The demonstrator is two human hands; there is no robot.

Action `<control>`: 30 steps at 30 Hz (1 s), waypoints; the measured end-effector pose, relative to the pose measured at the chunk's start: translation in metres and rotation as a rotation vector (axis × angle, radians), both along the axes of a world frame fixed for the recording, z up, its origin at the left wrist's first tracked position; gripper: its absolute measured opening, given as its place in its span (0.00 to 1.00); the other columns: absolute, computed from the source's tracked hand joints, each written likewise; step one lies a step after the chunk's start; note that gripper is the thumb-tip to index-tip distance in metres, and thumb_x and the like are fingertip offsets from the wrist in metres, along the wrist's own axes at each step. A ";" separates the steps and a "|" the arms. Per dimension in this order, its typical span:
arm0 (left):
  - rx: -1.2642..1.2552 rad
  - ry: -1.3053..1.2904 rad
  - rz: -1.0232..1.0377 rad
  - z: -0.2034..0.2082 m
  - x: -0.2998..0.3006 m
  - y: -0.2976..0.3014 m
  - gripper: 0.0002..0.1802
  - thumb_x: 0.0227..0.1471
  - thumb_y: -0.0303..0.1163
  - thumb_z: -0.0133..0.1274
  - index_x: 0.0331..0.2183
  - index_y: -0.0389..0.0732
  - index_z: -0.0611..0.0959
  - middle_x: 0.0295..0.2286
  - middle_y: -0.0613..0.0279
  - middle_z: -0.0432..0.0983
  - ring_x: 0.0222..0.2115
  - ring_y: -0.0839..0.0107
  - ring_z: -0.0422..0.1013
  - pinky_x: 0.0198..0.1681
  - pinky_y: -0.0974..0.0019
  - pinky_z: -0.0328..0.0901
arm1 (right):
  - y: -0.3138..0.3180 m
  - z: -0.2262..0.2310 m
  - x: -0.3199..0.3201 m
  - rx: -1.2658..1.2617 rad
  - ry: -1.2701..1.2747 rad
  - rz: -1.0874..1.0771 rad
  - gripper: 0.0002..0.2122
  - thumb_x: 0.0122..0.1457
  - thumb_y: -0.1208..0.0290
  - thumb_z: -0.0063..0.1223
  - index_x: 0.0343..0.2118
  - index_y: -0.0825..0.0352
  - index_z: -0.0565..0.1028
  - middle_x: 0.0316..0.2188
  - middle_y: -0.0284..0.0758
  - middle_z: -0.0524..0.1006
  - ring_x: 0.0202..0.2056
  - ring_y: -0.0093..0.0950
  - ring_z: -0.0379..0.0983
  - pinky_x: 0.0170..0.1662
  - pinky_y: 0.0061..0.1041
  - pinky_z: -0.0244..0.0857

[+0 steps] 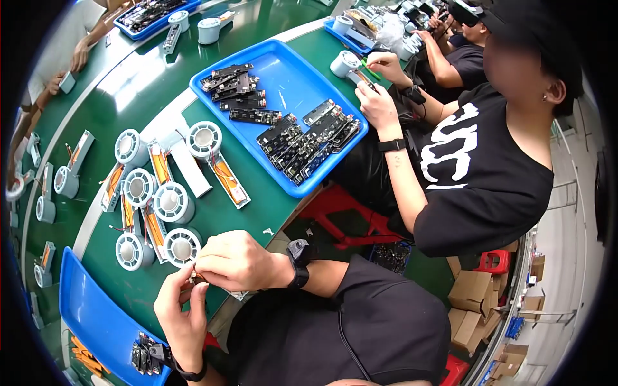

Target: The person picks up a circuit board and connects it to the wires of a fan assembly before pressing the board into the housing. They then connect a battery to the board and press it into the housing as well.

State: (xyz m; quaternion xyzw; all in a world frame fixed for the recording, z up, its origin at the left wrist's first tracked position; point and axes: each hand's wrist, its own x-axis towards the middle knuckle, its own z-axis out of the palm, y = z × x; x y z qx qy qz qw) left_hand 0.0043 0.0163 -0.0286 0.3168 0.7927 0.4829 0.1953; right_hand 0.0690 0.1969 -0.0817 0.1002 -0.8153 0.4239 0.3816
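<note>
My left hand (180, 305) and my right hand (235, 260) meet at the near edge of the green table, fingertips pinched together. Between them is a small wired part (196, 277) with a bit of orange showing; fingers hide most of it. Just beyond lie several pale blue-grey handheld fan bodies, among them one fan (183, 246) close to my fingers and another fan (172, 202) behind it. Their round heads have grilles, and opened handles show orange wires. A pale end of a handle (239, 295) peeks out below my right wrist.
A blue tray (283, 58) of black circuit boards (309, 145) stands ahead. At left, another blue tray (96, 302) holds several boards (147, 354). On my right a co-worker (476, 148) handles a fan (346, 63). Cardboard boxes (473, 291) and red stools (494, 262) stand on the floor.
</note>
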 end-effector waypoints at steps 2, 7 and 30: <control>-0.008 -0.018 0.013 0.000 0.001 -0.001 0.20 0.54 0.18 0.62 0.50 0.31 0.81 0.35 0.56 0.80 0.33 0.71 0.78 0.37 0.70 0.74 | -0.001 -0.002 0.000 0.018 -0.005 -0.011 0.06 0.51 0.77 0.65 0.30 0.66 0.77 0.27 0.35 0.78 0.28 0.36 0.77 0.31 0.33 0.71; 0.012 -0.079 0.041 0.005 0.003 -0.001 0.19 0.54 0.18 0.62 0.49 0.31 0.81 0.35 0.55 0.80 0.33 0.71 0.79 0.38 0.69 0.75 | 0.005 -0.006 -0.002 -0.068 -0.056 0.089 0.06 0.52 0.76 0.65 0.31 0.66 0.78 0.27 0.35 0.78 0.28 0.35 0.77 0.31 0.34 0.71; -0.014 0.009 0.033 0.008 0.016 -0.006 0.21 0.52 0.17 0.63 0.49 0.33 0.81 0.36 0.55 0.81 0.36 0.68 0.80 0.40 0.67 0.77 | -0.006 0.020 0.022 0.032 -0.299 0.022 0.09 0.52 0.81 0.64 0.37 0.70 0.80 0.31 0.40 0.81 0.31 0.39 0.79 0.33 0.33 0.74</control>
